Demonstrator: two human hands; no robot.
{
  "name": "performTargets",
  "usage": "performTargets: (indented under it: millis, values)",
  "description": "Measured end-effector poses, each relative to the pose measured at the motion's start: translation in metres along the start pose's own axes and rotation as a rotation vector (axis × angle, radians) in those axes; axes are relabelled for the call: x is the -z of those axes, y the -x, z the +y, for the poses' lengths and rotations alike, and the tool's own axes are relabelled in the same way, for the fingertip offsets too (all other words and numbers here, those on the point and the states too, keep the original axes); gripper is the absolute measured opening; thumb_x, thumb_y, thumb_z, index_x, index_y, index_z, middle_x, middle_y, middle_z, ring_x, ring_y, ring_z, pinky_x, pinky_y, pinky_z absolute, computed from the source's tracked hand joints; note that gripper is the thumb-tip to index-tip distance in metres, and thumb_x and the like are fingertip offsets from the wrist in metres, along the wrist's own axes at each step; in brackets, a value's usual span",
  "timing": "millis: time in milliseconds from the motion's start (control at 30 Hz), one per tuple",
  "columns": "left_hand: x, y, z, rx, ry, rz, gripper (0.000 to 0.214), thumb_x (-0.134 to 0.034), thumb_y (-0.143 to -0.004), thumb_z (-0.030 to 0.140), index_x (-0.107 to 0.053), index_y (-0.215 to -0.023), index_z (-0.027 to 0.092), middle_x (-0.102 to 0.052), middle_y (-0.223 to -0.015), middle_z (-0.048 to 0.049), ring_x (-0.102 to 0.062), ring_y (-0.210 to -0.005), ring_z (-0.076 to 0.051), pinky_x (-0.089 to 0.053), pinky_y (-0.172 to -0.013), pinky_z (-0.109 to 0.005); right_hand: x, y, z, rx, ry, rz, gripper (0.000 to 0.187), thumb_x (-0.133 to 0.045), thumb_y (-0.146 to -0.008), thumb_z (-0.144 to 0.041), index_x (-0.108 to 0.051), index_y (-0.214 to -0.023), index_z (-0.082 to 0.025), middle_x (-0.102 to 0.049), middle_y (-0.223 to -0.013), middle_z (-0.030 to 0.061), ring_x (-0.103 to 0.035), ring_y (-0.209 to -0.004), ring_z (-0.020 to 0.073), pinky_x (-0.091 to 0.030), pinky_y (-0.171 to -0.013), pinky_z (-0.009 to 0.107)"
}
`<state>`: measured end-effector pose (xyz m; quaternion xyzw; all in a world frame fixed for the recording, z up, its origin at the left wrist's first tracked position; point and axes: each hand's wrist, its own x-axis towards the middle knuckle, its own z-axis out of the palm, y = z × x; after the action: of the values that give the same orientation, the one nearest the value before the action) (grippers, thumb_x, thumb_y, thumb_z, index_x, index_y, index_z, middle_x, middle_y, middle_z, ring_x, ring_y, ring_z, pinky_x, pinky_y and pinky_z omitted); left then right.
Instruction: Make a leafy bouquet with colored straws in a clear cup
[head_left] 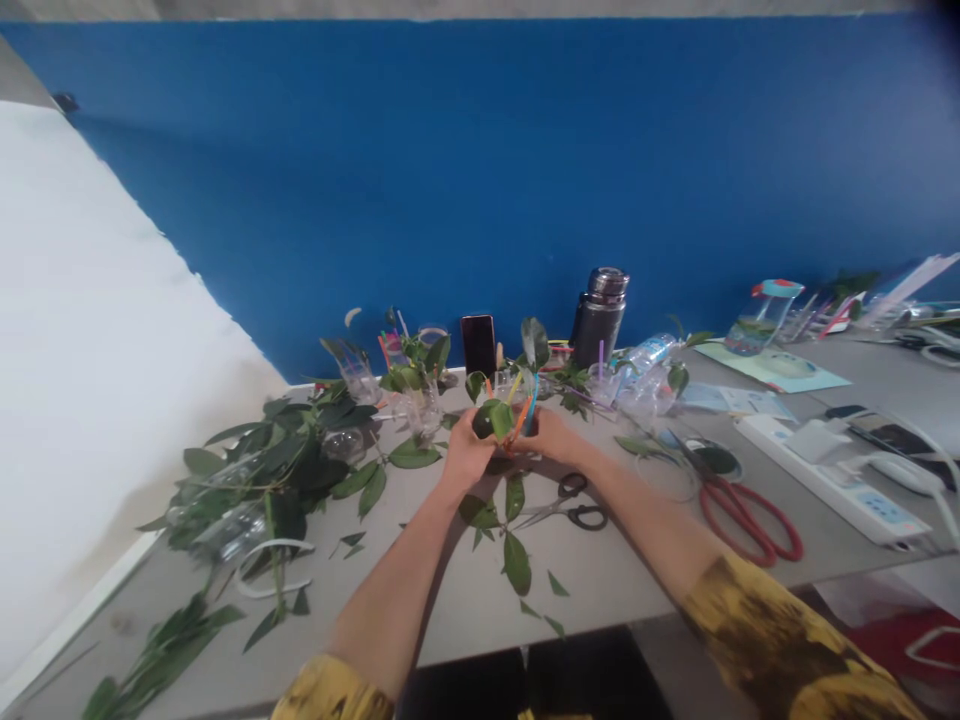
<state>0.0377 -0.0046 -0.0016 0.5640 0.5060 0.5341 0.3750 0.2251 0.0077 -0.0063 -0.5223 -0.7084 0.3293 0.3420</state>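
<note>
Both my hands meet at the middle of the grey table (450,610). My left hand (466,452) grips a small clear plastic cup (521,395) from the left, and a broad green leaf (495,418) covers part of it. My right hand (547,437) holds the cup's other side, with fingers hidden behind it. Orange, yellow and blue drinking straws (525,395) stick up from the cup among glossy leaves. Loose leaves (510,545) lie just below my hands, next to black-handled scissors (571,510).
Leafy cuttings and clear plastic pieces (292,465) spread left. Behind stand cups with straws, a phone (478,345), a dark thermos (598,318) and a water bottle (645,355). Red-handled scissors (742,522) and a white power strip (832,480) lie right, before a blue wall (480,170).
</note>
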Motion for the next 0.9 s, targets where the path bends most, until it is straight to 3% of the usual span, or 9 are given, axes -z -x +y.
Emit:
performTargets:
  millis: [100, 367, 500, 700, 900]
  values:
    - [0.0, 0.0, 0.001, -0.01, -0.005, 0.003, 0.031, -0.087, -0.058, 0.019, -0.074, -0.086, 0.018, -0.075, -0.085, -0.0044, -0.063, -0.079, -0.022, -0.052, -0.075, -0.034, -0.005, 0.002, -0.001, 0.022, -0.084, -0.056, 0.041, -0.082, -0.073, -0.028, -0.078, -0.113, -0.022, -0.083, -0.107, 0.0043, -0.075, -0.102, 0.0266, -0.059, -0.089, 0.032]
    - [0.005, 0.0, 0.0, -0.019, -0.008, -0.004, 0.029, -0.081, -0.056, 0.016, -0.073, -0.084, 0.019, -0.071, -0.077, -0.0021, -0.062, -0.075, -0.02, -0.051, -0.072, -0.031, -0.021, -0.004, 0.013, 0.024, -0.061, 0.047, 0.045, -0.084, -0.071, -0.033, -0.075, -0.113, -0.019, -0.081, -0.099, 0.0046, -0.075, -0.094, 0.0247, -0.059, -0.081, 0.029]
    - [0.006, 0.001, 0.001, 0.014, 0.065, -0.084, 0.029, -0.086, -0.053, 0.017, -0.072, -0.079, 0.018, -0.069, -0.073, -0.0016, -0.062, -0.072, -0.02, -0.052, -0.068, -0.031, -0.02, -0.001, 0.009, 0.033, -0.034, 0.053, 0.041, -0.083, -0.07, -0.029, -0.075, -0.108, -0.019, -0.081, -0.098, 0.0049, -0.075, -0.096, 0.0259, -0.058, -0.083, 0.03]
    - [0.005, 0.003, 0.006, 0.102, 0.158, -0.137, 0.037, -0.095, -0.052, 0.03, -0.07, -0.077, 0.019, -0.067, -0.066, -0.0015, -0.062, -0.066, -0.02, -0.053, -0.06, -0.031, -0.02, 0.001, 0.01, 0.007, -0.077, 0.071, 0.064, -0.086, -0.07, -0.028, -0.069, -0.131, -0.015, -0.082, -0.102, 0.0075, -0.076, -0.094, 0.0259, -0.059, -0.084, 0.032]
    - [0.005, 0.002, 0.001, 0.057, 0.114, -0.085, 0.032, -0.095, -0.052, 0.026, -0.072, -0.073, 0.019, -0.07, -0.071, -0.0037, -0.065, -0.071, -0.022, -0.055, -0.065, -0.032, -0.022, -0.001, 0.016, 0.021, -0.108, 0.061, 0.062, -0.087, -0.072, -0.034, -0.069, -0.129, -0.016, -0.082, -0.103, 0.0076, -0.077, -0.095, 0.0265, -0.06, -0.086, 0.033]
